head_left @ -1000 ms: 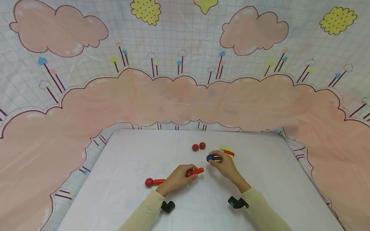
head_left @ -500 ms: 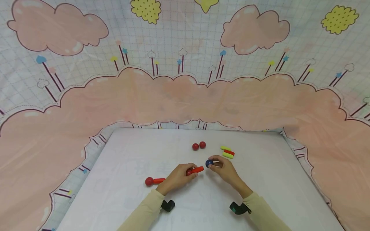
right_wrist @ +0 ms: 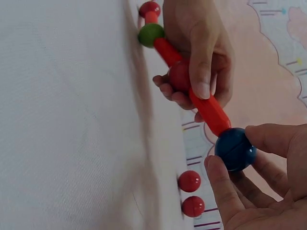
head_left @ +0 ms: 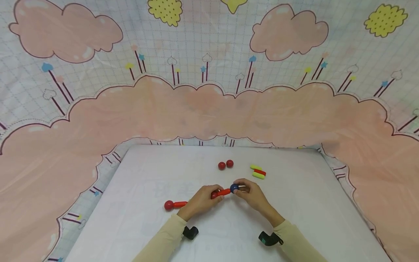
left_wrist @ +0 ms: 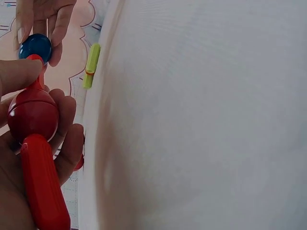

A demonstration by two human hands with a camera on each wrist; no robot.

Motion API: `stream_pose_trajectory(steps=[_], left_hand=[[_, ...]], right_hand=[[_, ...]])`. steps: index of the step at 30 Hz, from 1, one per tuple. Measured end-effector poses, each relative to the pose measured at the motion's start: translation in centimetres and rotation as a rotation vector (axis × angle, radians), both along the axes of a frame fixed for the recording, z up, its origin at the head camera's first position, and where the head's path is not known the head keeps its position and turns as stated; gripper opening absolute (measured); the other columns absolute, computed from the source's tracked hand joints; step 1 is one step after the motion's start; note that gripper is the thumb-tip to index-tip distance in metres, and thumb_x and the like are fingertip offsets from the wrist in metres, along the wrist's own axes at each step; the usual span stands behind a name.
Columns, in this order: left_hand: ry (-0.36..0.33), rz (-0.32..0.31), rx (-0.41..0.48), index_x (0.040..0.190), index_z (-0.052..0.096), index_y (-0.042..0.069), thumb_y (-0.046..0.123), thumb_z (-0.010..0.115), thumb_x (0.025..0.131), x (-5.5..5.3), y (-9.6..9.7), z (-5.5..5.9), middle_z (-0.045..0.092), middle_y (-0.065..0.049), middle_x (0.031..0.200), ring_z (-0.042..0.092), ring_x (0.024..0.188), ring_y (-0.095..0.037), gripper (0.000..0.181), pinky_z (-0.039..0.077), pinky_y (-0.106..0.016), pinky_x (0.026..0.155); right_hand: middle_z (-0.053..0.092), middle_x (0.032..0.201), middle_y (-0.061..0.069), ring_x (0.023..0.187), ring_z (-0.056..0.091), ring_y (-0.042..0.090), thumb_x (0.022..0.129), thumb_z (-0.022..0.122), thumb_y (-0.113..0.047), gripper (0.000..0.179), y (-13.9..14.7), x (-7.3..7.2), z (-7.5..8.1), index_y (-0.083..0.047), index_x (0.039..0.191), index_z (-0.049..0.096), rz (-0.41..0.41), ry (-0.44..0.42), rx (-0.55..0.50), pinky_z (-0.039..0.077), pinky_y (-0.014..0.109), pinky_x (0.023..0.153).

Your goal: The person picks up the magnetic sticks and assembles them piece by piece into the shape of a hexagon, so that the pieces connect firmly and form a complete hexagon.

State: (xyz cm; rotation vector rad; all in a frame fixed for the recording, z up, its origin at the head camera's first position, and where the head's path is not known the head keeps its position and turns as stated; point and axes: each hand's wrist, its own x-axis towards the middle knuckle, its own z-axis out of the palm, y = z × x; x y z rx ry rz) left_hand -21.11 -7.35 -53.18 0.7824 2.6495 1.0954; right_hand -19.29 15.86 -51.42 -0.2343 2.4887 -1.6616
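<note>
My left hand grips a chain of red rods and balls at a red ball. Its thumb lies on the red rod that points toward my right hand. Between thumb and fingers, the right hand pinches a blue ball, which meets that rod's free end. Behind the left hand, the chain runs on through a green ball and another red rod to an end red ball. The head view hides the green ball behind the left hand.
Two loose red balls sit on the white table beyond the hands. Right of them lie two yellow-green rods with a red rod between. A printed cloth hangs behind the table.
My right hand has brought the blue ball left and nearer to me, from apart to contact with the red rod's end. The left hand has stayed nearly still.
</note>
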Motion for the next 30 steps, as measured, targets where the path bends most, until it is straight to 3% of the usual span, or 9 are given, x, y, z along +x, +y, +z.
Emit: stream_pose_trajectory(steps=[7, 13, 18, 21, 23, 28, 30], left_hand=[[0.018, -0.001, -0.009, 0.119, 0.062, 0.023, 0.031, 0.068, 0.093, 0.1, 0.2, 0.4, 0.065, 0.008, 0.088, 0.054, 0.076, -0.009, 0.028, 0.046, -0.022, 0.071], [0.099, -0.035, -0.008, 0.132, 0.055, 0.018, 0.029, 0.072, 0.090, 0.1, 0.8, 1.0, 0.069, 0.003, 0.091, 0.055, 0.075, -0.006, 0.046, 0.049, -0.021, 0.073], [0.131, -0.030, -0.016, 0.126, 0.059, 0.020, 0.032, 0.072, 0.089, 0.2, 1.1, 1.1, 0.065, 0.006, 0.084, 0.053, 0.072, -0.005, 0.041, 0.046, -0.020, 0.070], [0.132, -0.020, -0.017, 0.123, 0.061, 0.020, 0.034, 0.072, 0.089, 0.3, 1.1, 1.1, 0.064, 0.007, 0.081, 0.051, 0.070, -0.004, 0.037, 0.045, -0.020, 0.068], [0.130, -0.018, -0.014, 0.122, 0.061, 0.020, 0.035, 0.072, 0.089, 0.4, 1.1, 1.1, 0.064, 0.007, 0.080, 0.051, 0.069, -0.004, 0.037, 0.044, -0.020, 0.067], [0.108, -0.002, -0.034, 0.123, 0.061, 0.022, 0.040, 0.071, 0.089, 0.4, 1.0, 1.2, 0.062, 0.009, 0.080, 0.051, 0.071, -0.006, 0.040, 0.044, -0.020, 0.067], [0.094, 0.007, -0.048, 0.124, 0.061, 0.023, 0.042, 0.070, 0.090, 0.4, 1.0, 1.1, 0.062, 0.009, 0.081, 0.052, 0.073, -0.006, 0.040, 0.045, -0.021, 0.069]], right_hand=[[0.061, 0.126, 0.014, 0.111, 0.067, 0.029, 0.089, 0.072, -0.017, 0.033, -0.5, 0.2, 0.0, -0.011, 0.120, 0.063, -0.020, -0.012, -0.027, 0.056, 0.034, 0.088], [0.061, 0.122, 0.011, 0.109, 0.066, 0.029, 0.088, 0.074, -0.018, 0.031, -1.3, 0.5, 0.4, -0.012, 0.117, 0.064, -0.026, -0.025, -0.036, 0.057, 0.036, 0.087], [0.063, 0.120, 0.009, 0.106, 0.065, 0.026, 0.087, 0.075, -0.018, 0.029, -1.7, 0.6, 0.3, -0.013, 0.115, 0.064, -0.010, -0.002, -0.010, 0.057, 0.033, 0.083], [0.064, 0.120, 0.012, 0.107, 0.065, 0.025, 0.088, 0.073, -0.017, 0.032, -1.4, 0.6, 0.3, -0.010, 0.118, 0.063, -0.001, 0.013, 0.005, 0.057, 0.032, 0.083], [0.063, 0.121, 0.016, 0.108, 0.064, 0.028, 0.090, 0.072, -0.014, 0.032, -1.1, 1.0, 1.4, -0.007, 0.120, 0.062, -0.003, 0.029, 0.025, 0.056, 0.033, 0.087], [0.062, 0.124, 0.018, 0.111, 0.064, 0.028, 0.090, 0.070, -0.012, 0.034, 0.5, 0.6, 2.4, -0.005, 0.122, 0.061, -0.053, 0.061, 0.061, 0.055, 0.035, 0.092], [0.063, 0.123, 0.017, 0.111, 0.064, 0.027, 0.090, 0.072, -0.014, 0.036, 1.4, 0.1, 1.7, -0.006, 0.123, 0.061, -0.080, 0.074, 0.077, 0.055, 0.035, 0.092]])
